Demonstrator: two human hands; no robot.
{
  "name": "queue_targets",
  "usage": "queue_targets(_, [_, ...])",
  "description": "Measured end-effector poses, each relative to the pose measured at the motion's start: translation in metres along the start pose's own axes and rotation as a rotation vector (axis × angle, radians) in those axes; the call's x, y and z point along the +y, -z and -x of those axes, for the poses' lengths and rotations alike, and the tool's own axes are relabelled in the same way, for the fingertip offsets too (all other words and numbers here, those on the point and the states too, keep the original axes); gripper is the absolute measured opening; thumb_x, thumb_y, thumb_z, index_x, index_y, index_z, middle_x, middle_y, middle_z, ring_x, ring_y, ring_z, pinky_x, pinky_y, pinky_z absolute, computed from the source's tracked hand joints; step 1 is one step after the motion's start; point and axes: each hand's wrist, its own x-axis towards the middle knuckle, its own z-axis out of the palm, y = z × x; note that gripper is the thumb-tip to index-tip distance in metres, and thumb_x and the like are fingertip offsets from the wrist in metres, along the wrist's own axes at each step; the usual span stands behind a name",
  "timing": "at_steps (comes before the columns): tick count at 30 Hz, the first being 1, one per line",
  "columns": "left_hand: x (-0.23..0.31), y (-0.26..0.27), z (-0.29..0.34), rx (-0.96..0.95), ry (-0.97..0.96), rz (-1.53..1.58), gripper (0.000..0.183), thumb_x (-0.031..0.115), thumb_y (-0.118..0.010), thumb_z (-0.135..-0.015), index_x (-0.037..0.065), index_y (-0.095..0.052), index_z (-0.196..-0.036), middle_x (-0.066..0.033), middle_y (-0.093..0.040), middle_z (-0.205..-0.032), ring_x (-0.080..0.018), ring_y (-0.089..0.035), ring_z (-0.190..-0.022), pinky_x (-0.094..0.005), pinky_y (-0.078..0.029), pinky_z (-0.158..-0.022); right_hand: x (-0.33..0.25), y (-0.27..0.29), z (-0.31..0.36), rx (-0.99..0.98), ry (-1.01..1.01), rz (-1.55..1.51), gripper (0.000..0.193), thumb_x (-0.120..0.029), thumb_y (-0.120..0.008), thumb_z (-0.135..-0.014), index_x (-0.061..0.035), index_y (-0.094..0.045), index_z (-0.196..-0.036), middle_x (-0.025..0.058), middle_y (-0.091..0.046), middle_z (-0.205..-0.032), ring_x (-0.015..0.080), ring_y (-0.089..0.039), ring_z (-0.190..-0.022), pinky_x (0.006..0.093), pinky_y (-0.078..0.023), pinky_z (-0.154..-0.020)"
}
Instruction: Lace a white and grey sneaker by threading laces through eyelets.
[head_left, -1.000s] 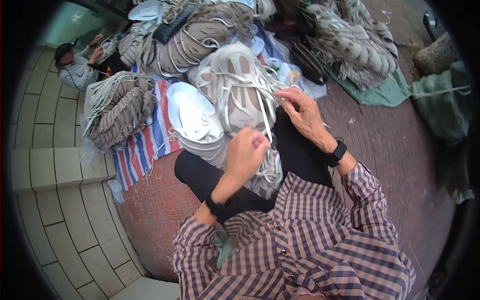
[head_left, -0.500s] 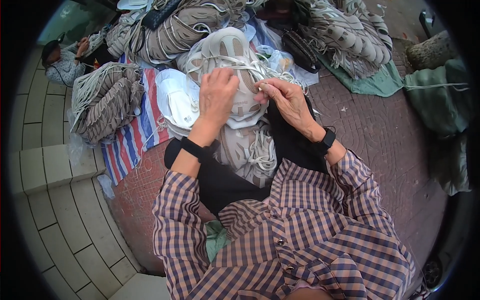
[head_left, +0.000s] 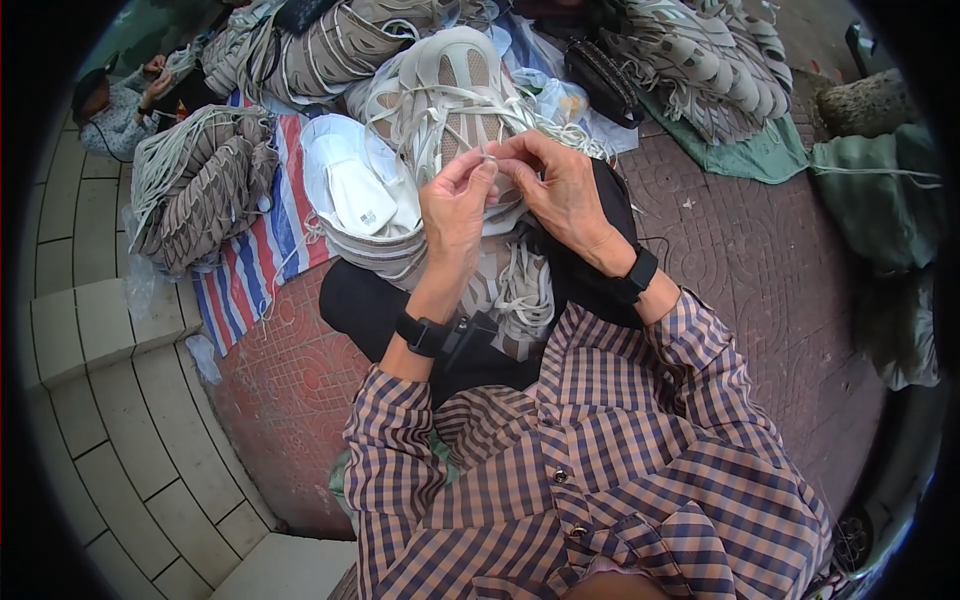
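Observation:
Over my lap, my left hand (head_left: 458,205) and my right hand (head_left: 560,190) meet fingertip to fingertip. Both are closed in a pinch on a thin pale shoelace (head_left: 489,157), mostly hidden by the fingers. Just beyond them lies a beige and grey shoe upper (head_left: 462,62) with mesh panels and loose pale laces across it. Left of my hands sits a white cupped lining (head_left: 365,195) with a small printed patch. Beneath my wrists, another shoe upper (head_left: 523,290) with a bunch of laces rests between my legs.
Stacks of shoe uppers lie at left (head_left: 205,185), top and far right (head_left: 700,65). A striped sheet (head_left: 265,255) and green cloth (head_left: 755,155) cover parts of the paving. A black bag (head_left: 603,82) stands beyond my right hand. Another person (head_left: 115,115) works at upper left.
My left hand has moved right and come together with my right hand, which shifted slightly left. Their fingertips now meet at the lace. The view has shifted a little.

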Motion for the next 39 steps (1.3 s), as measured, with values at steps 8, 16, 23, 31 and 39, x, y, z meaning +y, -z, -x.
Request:
queue_targets(8, [-0.003,-0.008,0.007,0.137,-0.185,-0.020,0.019,0.014,-0.058,-0.087,-0.002,-0.061,-0.097,-0.0015,-0.060,-0.075,-0.0028,-0.046,-0.053,-0.0156,-0.036,-0.047,0.011,0.017,-0.037,0.076,0.203,0.280,0.013,-0.009,-0.061,-0.081,-0.0042,-0.064,-0.092,0.0072,-0.059,-0.077,0.0143,-0.055,-0.062,0.0256,-0.045,-0.057])
queue_targets(16, [0.002,0.012,0.046,0.001,0.116,0.145,0.022,0.016,-0.049,-0.091,-0.003,-0.057,-0.100,-0.0092,-0.064,-0.083,-0.0015,-0.039,-0.041,-0.0150,-0.029,-0.037,0.029,-0.001,-0.092,-0.235,0.463,0.451,0.012,-0.017,-0.060,-0.080,-0.0052,-0.059,-0.083,0.0086,-0.055,-0.081,0.0213,-0.057,-0.068,0.0315,-0.046,-0.062])
queue_targets(23, [0.027,0.057,0.183,-0.203,0.387,-0.011,0.019,0.013,-0.050,-0.089,-0.004,-0.059,-0.086,-0.0090,-0.064,-0.074,-0.0014,-0.036,-0.034,-0.0164,-0.025,-0.034,0.026,-0.007,-0.094,0.010,0.668,0.554,0.012,-0.010,-0.057,-0.076,-0.0026,-0.057,-0.085,0.0116,-0.055,-0.074,0.0280,-0.055,-0.066,0.0350,-0.045,-0.063])
queue_targets(31, [0.091,0.116,0.352,-0.269,0.397,-0.108,0.022,0.017,-0.055,-0.086,-0.004,-0.062,-0.086,-0.0122,-0.065,-0.079,-0.0123,-0.056,-0.054,-0.0216,-0.042,-0.046,0.029,0.002,-0.101,-0.153,0.590,0.664,0.016,-0.020,-0.059,-0.076,-0.0069,-0.063,-0.083,0.0132,-0.060,-0.078,0.0328,-0.059,-0.073,0.0414,-0.046,-0.064])
queue_targets(39, [0.109,0.100,0.408,-0.091,0.045,-0.130,0.019,0.008,-0.056,-0.082,-0.003,-0.062,-0.069,-0.0123,-0.061,-0.059,-0.0188,-0.058,-0.048,-0.0263,-0.044,-0.045,0.017,0.019,-0.127,-0.709,0.133,0.209,0.018,-0.021,-0.067,-0.079,-0.0033,-0.065,-0.079,-0.0028,-0.054,-0.067,0.0047,-0.046,-0.062,0.0209,-0.038,-0.058])
